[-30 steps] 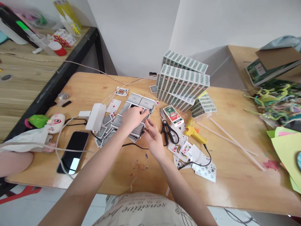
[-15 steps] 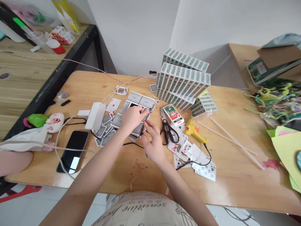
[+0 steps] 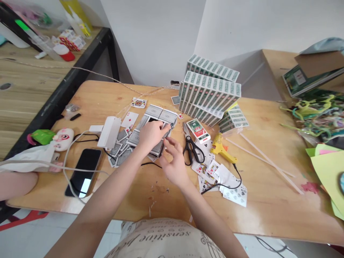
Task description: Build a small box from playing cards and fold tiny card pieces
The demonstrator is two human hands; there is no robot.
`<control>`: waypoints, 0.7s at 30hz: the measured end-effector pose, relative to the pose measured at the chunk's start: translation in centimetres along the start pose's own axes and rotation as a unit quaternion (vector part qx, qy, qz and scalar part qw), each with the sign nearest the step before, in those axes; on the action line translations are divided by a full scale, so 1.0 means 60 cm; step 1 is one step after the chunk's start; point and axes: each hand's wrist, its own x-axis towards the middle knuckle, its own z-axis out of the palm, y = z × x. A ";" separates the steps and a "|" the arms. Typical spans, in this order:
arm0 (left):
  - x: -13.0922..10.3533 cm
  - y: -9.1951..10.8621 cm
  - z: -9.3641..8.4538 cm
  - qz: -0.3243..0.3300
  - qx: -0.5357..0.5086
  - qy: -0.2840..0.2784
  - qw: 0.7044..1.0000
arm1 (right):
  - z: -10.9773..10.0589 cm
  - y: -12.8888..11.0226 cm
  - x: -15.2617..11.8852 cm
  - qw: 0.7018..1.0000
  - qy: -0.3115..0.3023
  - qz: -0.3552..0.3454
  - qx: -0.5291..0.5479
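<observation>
- Left hand (image 3: 151, 134) is resting on the card structure (image 3: 168, 115) lying on the table (image 3: 268, 122); I cannot tell its grasp.
- Right hand (image 3: 174, 163) is curving half-open at its edge; uneven pressing could be warping it.

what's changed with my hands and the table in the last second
Your right hand eased slightly toward you, its thumb lower, beside the edge of the playing-card piece; whether its fingers let go is unclear. Your left hand stayed on the piece. The scissors, yellow glue gun and stacked card boxes stayed put.
</observation>
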 end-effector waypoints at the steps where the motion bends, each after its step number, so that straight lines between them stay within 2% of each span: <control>1: 0.000 0.000 0.000 0.002 0.000 0.001 1.000 | 0.001 0.003 -0.001 1.000 -0.007 0.014 0.027; 4: 0.000 -0.001 0.000 0.006 -0.001 0.003 1.000 | 0.004 0.010 -0.007 0.996 -0.020 0.034 0.076; 9: 0.000 0.000 0.000 -0.003 -0.003 -0.002 1.000 | 0.014 0.012 -0.023 0.996 -0.014 0.015 0.087; 12: 0.000 0.001 -0.002 -0.005 -0.002 -0.003 1.000 | 0.013 0.013 -0.026 0.985 -0.013 0.032 0.167; 15: -0.002 0.003 -0.004 -0.004 -0.002 -0.002 1.000 | 0.006 0.014 -0.022 0.965 -0.005 0.077 0.251; 18: -0.003 0.002 -0.004 -0.006 -0.007 -0.001 1.000 | 0.004 0.015 -0.019 0.965 0.002 0.100 0.244; 21: -0.003 0.001 -0.002 -0.005 -0.011 0.006 1.000 | 0.009 0.017 -0.019 0.977 -0.001 0.081 0.199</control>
